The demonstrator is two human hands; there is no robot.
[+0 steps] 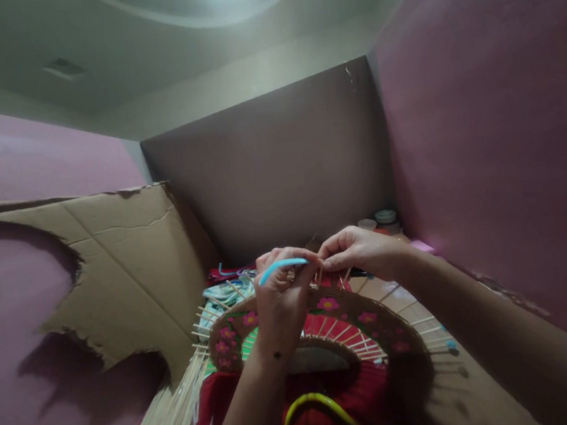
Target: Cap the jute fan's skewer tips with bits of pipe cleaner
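I see my left hand (282, 299) curled around one smooth, curved blue strip (282, 264); my right hand (362, 252) pinches closed, its contents unclear. Just below them arches one brown, pink-flowered band (349, 306) crossed by many thin wooden sticks (423, 320).

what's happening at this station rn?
Someone's bare left hand and right hand meet fingertip to fingertip at the far edge of a flower-patterned ring with thin sticks jutting outward. A light-blue strip lies across the left hand. What the fingertips pinch is too small to tell.
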